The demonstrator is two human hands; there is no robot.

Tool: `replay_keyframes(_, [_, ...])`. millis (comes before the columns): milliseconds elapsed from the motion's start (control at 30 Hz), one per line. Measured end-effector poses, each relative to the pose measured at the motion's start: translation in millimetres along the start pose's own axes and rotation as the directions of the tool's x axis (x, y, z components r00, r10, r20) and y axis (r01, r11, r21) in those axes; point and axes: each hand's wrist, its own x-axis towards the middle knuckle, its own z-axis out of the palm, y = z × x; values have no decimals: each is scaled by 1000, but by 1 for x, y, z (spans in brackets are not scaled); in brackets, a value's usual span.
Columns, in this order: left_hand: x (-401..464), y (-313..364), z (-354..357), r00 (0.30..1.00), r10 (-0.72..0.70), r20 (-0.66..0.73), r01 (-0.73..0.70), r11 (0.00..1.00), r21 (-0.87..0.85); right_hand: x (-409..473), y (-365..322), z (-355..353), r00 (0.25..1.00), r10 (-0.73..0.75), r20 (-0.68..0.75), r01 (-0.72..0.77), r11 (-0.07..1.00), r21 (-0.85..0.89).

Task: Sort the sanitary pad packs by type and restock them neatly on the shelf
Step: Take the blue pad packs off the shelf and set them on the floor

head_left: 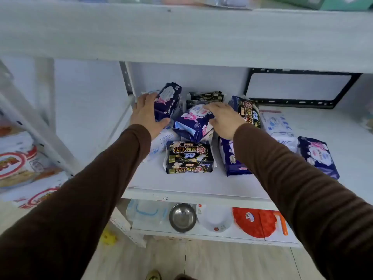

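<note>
1. Head view, nearest at 6 o'clock: a steel bowl (182, 217), a white bowl (215, 220) and a red mat (254, 222) sit on the lower shelf, clear of the work.
2. Mid shelf (181, 185): a black pack (189, 157) lies flat in front; navy packs (317, 156) and white packs (279, 126) lie mixed at 3 o'clock. Sorting looks barely begun.
3. Left hand (146, 116) presses flat-fingered against an upright navy pack (168, 99) at 11 o'clock.
4. Right hand (223, 118) rests with relaxed fingers on a central navy pack (193, 123), gripping nothing.
5. Farthest, at 12 o'clock, more black packs (205, 97) crowd the back wall.
</note>
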Motion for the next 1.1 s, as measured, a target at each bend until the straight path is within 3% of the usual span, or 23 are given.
replay_keyframes(133, [18,-9,8,998,-21,65,19,999,37,13,-2,-2,993,26,117,-25,1000,-15])
replay_keyframes(300, [31,-19,14,996,-48,82,54,995,-78,26,-5,-1,993,25,118,-16,997,-75])
replay_keyframes(367, [36,-23,10,994,-81,74,93,981,-171,31,-5,0,992,30,123,-21,997,-73])
replay_keyframes(467, [41,-28,4,976,-184,115,216,874,-434,35,-7,2,992,33,123,-27,998,-49])
replay_keyframes(533, [41,-31,1,966,-216,145,260,823,-505,38,-9,4,993,38,113,-35,999,-25])
replay_keyframes(633, [45,-38,-1,952,-246,182,306,777,-550,44,-11,10,992,70,109,-74,997,31])
replay_keyframes(833, [42,-42,-6,979,-128,158,181,903,-389,57,-16,14,968,203,145,-229,954,192])
replay_keyframes(967, [44,-44,-5,973,-36,228,119,923,-365,60,-11,13,964,222,148,-258,916,306])
replay_keyframes(1033, [45,-44,-6,959,-51,280,163,905,-392,60,-6,10,949,249,192,-311,831,460])
replay_keyframes(1100, [47,-41,-7,937,-130,324,288,814,-505,61,1,8,927,277,251,-371,764,528])
